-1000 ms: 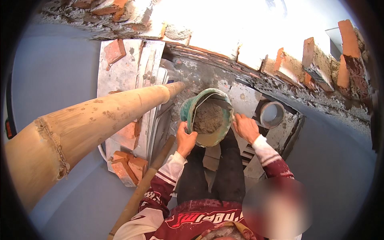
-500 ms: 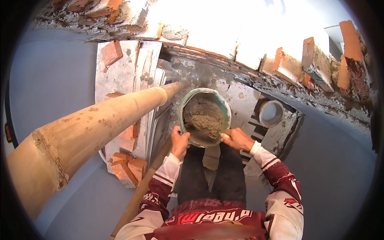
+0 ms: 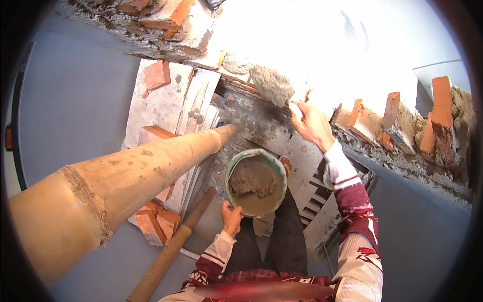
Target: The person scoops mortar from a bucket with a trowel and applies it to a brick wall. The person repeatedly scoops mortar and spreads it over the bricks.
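My left hand [image 3: 231, 219] grips the near rim of a round green pan [image 3: 255, 181] that holds grey wet mortar [image 3: 253, 177], above my dark-trousered legs. My right hand [image 3: 313, 123] is raised toward the wall top and holds a trowel [image 3: 275, 86] loaded with a lump of mortar. The trowel's blade hangs over the rough mortar-covered top of a brick wall [image 3: 362, 126], left of several red bricks standing on edge. The trowel's handle is hidden inside my fist.
A thick bamboo pole [image 3: 126, 176] slants from the lower left toward the pan. A thinner wooden pole [image 3: 173, 246] lies below it. Planks with red bricks [image 3: 157, 75] sit far below at left. A brick course [image 3: 151, 15] runs along the top.
My right hand left the pan's rim and rose up and right with a trowel of mortar to the wall top. The pan came lower, held by my left hand alone.
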Motion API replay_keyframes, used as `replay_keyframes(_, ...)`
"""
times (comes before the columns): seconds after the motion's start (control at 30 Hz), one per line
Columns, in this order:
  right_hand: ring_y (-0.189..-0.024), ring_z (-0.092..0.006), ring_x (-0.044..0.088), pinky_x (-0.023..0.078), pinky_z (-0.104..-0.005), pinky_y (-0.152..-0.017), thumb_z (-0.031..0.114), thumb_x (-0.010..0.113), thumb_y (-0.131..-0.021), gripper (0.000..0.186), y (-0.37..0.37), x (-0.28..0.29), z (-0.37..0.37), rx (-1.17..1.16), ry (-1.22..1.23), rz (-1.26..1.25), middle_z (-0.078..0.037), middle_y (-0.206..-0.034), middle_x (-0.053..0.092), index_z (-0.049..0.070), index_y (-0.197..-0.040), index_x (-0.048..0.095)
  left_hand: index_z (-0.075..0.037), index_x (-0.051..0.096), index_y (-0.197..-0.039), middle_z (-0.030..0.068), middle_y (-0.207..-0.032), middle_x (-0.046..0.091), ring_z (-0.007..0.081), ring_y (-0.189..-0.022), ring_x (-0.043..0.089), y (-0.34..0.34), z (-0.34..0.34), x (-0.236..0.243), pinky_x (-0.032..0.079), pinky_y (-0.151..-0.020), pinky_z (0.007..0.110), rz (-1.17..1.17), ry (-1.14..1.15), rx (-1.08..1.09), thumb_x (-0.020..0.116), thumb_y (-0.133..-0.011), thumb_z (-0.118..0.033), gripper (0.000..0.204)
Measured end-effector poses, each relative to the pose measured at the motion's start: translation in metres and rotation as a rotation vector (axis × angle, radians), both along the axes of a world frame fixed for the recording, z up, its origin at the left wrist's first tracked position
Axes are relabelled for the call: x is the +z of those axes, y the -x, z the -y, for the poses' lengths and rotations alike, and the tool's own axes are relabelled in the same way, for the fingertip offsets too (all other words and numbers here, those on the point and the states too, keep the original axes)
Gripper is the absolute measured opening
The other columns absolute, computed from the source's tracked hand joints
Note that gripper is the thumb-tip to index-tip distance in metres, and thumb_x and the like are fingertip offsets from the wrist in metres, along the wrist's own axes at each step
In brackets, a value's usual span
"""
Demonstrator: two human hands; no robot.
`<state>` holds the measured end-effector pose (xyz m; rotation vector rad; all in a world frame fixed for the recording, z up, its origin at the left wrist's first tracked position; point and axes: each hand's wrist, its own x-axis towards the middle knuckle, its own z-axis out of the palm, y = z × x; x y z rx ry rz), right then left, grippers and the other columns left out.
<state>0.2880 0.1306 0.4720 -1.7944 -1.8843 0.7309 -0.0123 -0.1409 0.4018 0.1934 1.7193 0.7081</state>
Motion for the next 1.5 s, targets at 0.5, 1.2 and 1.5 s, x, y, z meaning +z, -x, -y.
replay_keyframes(0.5,-0.089,-0.0399,0.064,0.051,-0.0472,-0.077,0.021,0.064,-0.087,0.033,-0.008,-0.054,-0.027,-0.282,-0.014,0.104,-0.022,-0.097,0.064,0.002,-0.112,0.058,-0.01,0.04,-0.091,0.0025,-0.078,0.049,0.0107,-0.06,0.048,0.041,0.077,-0.004,0.04,-0.047,0.027,-0.088,0.214,-0.055,0.058,-0.074,0.006,0.029)
replay_keyframes(1.2,-0.093,-0.0382,0.065,0.051,-0.0476,-0.084,0.043,0.076,-0.076,0.05,0.069,-0.064,0.123,0.294,0.262,0.039,-0.022,-0.096,0.068,0.003,-0.104,0.068,-0.01,0.046,-0.109,0.0044,-0.105,0.059,0.0115,-0.078,0.06,0.013,0.006,0.006,0.054,-0.062,0.026,0.24,-0.048,0.133,0.05,-0.076,0.01,0.039)
replay_keyframes(1.5,-0.129,-0.0445,0.043,0.04,-0.048,-0.106,0.047,0.085,-0.064,0.114,-0.031,-0.122,-0.087,0.195,0.015,0.584,-0.03,-0.142,0.04,-0.003,-0.148,0.027,-0.009,0.046,-0.111,0.0041,-0.105,0.06,0.0118,-0.078,0.061,0.006,0.008,0.02,0.051,-0.059,0.023,0.259,-0.104,0.065,0.049,-0.076,0.012,0.041)
